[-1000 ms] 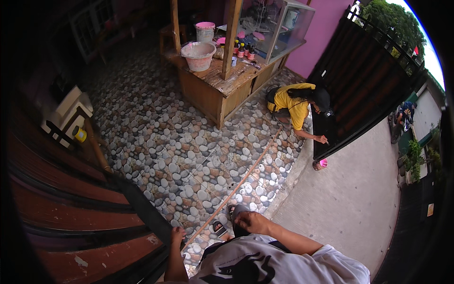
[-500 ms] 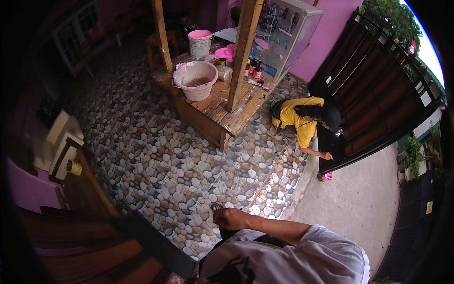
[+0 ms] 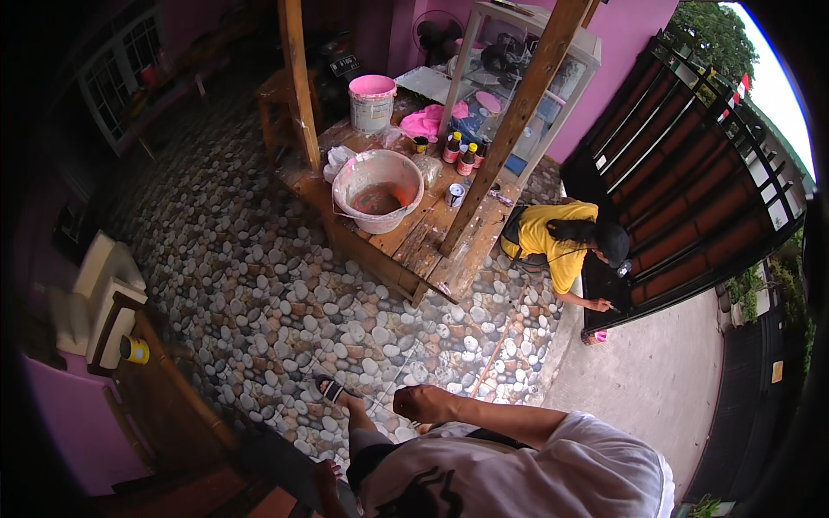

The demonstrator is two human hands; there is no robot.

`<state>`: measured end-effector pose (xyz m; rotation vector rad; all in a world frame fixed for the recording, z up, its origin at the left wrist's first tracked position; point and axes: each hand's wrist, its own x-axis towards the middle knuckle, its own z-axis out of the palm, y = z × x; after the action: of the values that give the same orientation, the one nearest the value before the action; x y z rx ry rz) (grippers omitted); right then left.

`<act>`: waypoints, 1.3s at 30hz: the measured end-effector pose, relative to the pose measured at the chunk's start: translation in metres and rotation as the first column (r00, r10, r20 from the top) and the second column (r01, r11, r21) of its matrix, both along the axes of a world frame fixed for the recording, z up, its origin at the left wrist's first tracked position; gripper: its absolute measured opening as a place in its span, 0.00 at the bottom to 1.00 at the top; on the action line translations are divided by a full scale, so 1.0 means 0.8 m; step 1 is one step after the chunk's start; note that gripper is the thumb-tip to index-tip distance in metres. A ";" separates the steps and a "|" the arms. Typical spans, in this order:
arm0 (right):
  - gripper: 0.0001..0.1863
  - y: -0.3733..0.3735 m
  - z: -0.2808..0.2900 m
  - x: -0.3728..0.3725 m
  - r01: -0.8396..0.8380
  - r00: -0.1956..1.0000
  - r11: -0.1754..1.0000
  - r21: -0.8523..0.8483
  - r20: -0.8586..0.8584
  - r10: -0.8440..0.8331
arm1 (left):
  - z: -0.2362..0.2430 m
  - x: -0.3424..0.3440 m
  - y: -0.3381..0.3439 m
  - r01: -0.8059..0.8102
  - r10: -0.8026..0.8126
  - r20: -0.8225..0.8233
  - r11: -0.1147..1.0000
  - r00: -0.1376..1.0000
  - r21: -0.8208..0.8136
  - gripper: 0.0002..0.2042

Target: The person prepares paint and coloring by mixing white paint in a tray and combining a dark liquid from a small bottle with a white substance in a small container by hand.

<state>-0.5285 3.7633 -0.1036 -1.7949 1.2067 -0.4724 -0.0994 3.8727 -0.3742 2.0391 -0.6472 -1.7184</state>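
Only one of the person's arms shows: the right arm (image 3: 492, 414), bare below a white sleeve, reaches leftward across the chest. Its hand (image 3: 420, 402) is curled into a loose fist, knuckles up, holding nothing that can be seen. The left hand is out of view.

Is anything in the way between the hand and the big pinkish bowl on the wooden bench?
Nothing visible. Only pebble floor lies between the right hand and the wooden bench; the bowl sits near its closer edge.
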 end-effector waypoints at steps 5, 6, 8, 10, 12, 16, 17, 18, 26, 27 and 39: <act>0.10 -0.078 -0.054 0.033 -0.137 0.935 0.942 -0.307 -0.355 0.020 | -0.004 0.019 -0.044 0.074 -0.091 0.072 0.974 0.993 0.214 0.17; 0.10 -0.104 -0.046 0.040 -0.262 0.886 0.883 -0.390 -0.460 0.060 | -0.005 0.032 -0.068 0.097 -0.115 0.065 0.969 0.991 0.225 0.17; 0.10 -0.154 0.015 0.078 0.103 0.934 0.990 -0.091 -0.335 -0.128 | -0.009 0.054 -0.123 0.136 -0.149 0.044 0.966 0.988 0.220 0.16; 0.10 -0.196 0.029 0.097 0.024 0.952 0.969 -0.246 -0.290 -0.097 | 0.000 0.069 -0.185 0.186 -0.195 0.028 0.961 0.980 0.204 0.16; 0.12 -0.250 0.014 0.127 0.024 0.977 0.948 -0.318 -0.192 -0.090 | 0.010 0.098 -0.255 0.189 -0.197 0.042 0.970 0.980 0.154 0.16; 0.11 -0.349 0.076 0.187 0.243 0.939 0.955 -0.169 -0.206 -0.275 | 0.017 0.200 -0.400 0.098 -0.103 0.093 0.994 0.990 0.053 0.16; 0.11 -0.368 0.085 0.192 0.199 0.930 0.975 -0.104 -0.294 -0.221 | 0.023 0.224 -0.434 0.074 -0.075 0.117 0.997 0.990 0.019 0.16; 0.11 -0.381 0.079 0.197 0.206 0.929 0.973 -0.105 -0.291 -0.228 | 0.030 0.246 -0.470 0.055 -0.052 0.146 0.998 0.988 -0.020 0.16; 0.17 -0.516 0.013 0.235 0.145 0.985 0.954 -0.262 -0.053 -0.165 | 0.035 0.278 -0.590 0.008 -0.006 0.168 1.000 0.986 -0.008 0.15; 0.16 -0.539 0.009 0.234 0.107 0.985 0.944 -0.311 -0.096 -0.143 | 0.038 0.266 -0.585 -0.020 0.018 0.124 1.000 0.992 0.014 0.17; 0.09 -0.886 0.049 0.276 0.134 0.980 0.974 -0.184 -0.122 -0.158 | 0.086 0.291 -0.781 -0.069 0.040 0.119 0.967 0.992 0.244 0.20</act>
<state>-0.3075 3.0546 -0.0642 -1.9195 1.4375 -0.5630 0.1331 3.2480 -0.3053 2.3159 -0.4215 -1.7356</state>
